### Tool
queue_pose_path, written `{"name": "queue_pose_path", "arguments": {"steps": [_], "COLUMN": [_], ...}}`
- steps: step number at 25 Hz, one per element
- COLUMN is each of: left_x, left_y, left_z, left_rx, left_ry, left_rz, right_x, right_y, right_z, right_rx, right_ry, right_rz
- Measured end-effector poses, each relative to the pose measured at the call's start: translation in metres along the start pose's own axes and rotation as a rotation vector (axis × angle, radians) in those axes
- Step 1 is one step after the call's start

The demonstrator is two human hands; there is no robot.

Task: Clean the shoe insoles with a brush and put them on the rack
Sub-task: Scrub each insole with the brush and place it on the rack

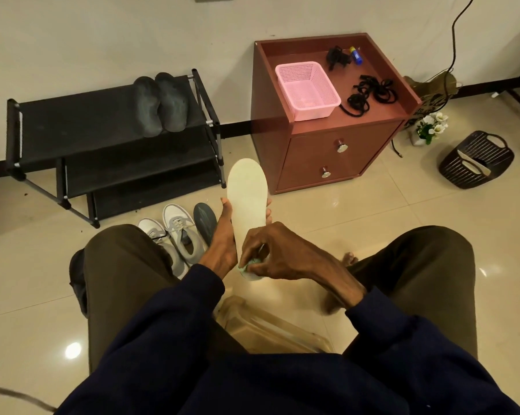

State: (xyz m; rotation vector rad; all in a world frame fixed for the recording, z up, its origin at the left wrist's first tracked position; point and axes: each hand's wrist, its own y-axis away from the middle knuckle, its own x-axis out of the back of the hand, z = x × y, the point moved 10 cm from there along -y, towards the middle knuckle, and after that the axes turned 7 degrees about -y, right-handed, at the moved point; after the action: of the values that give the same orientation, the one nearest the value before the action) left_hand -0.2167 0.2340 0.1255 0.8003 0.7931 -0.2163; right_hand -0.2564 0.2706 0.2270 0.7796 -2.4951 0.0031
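1. Between the knees of the seated person, above the tiled floor, a cream insole (pixel 246 187) is held upright, its toe end pointing away toward the wall.
2. The insole is gripped at its middle by the left hand (pixel 221 238): the thumb is laid along the left edge, and fingertips are seen curling round the right edge from behind.
3. The heel end of the insole is covered by the right hand (pixel 275 253), whose fingers are curled round a small pale-green brush (pixel 246 270). The brush is pressed against the insole and is mostly hidden by the fingers.
4. A black rack (pixel 73 121) with stepped shelves is set against the wall at the left. Two dark insoles (pixel 146 106) are laid side by side, touching, at the right end of its top shelf.
5. A pair of grey-and-white shoes (pixel 178 232) is placed on the floor in front of the rack, beside the left knee. Another dark insole (pixel 205 218) is seen just to their right, partly hidden by the left hand.
6. A clear plastic container (pixel 267 327) is seen on the floor below the hands.
7. A reddish-brown cabinet (pixel 312 157) with two drawer knobs is placed right of the rack. A pink basket (pixel 312 110) and tangled black laces (pixel 369 94) are laid on its top.
8. A dark slatted basket (pixel 474 158) and a small pot of white flowers (pixel 432 125) are set on the floor at the far right.
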Motion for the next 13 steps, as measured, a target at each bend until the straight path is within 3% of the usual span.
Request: {"name": "queue_pose_path", "arguments": {"steps": [3, 8, 9, 13], "left_x": [0.004, 0.004, 0.003, 0.003], "left_y": [-0.002, -0.005, -0.005, -0.001], "left_z": [0.016, 0.017, 0.017, 0.011], "left_rx": [-0.043, -0.065, -0.072, -0.036], "left_ry": [0.096, 0.092, 0.085, 0.020], "left_rz": [-0.018, -0.049, -0.047, -0.026], "right_x": [0.003, 0.056, 0.057, 0.033], "right_y": [0.007, 0.010, 0.011, 0.004], "right_z": [0.008, 0.013, 0.011, 0.018], "right_rx": [-0.056, 0.039, 0.062, -0.004], "right_ry": [0.062, 0.160, 0.163, 0.067], "right_rz": [-0.055, 0.454, 0.490, 0.205]}}
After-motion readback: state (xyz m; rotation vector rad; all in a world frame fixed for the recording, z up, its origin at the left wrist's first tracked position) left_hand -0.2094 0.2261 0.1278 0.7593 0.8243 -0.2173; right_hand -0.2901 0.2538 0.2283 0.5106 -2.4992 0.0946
